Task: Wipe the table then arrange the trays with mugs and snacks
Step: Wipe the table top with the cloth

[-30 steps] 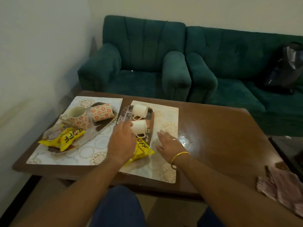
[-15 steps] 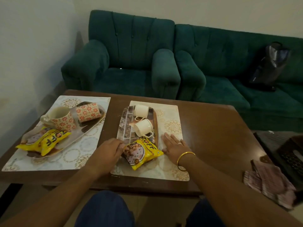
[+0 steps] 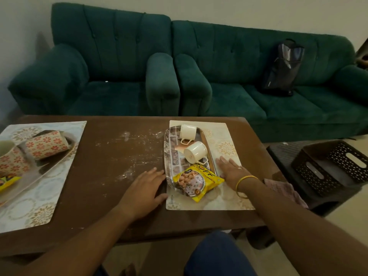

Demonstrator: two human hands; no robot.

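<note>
A patterned placemat lies on the right part of the brown table. On it sits a narrow tray with two cream mugs on their sides and a yellow snack packet. My left hand lies flat on the table against the mat's left edge. My right hand presses flat on the mat to the right of the tray. At far left a second placemat carries a tray with two floral mugs and another yellow packet.
White smears and crumbs mark the bare table between the mats. A pinkish cloth lies at the table's right edge. A dark perforated basket stands to the right. A green sofa with a black bag is behind.
The right placemat with its tray has slid to the right, away from the left mat, uncovering smeared table between them. Both hands moved with it, the left from the mug to the mat's edge.
</note>
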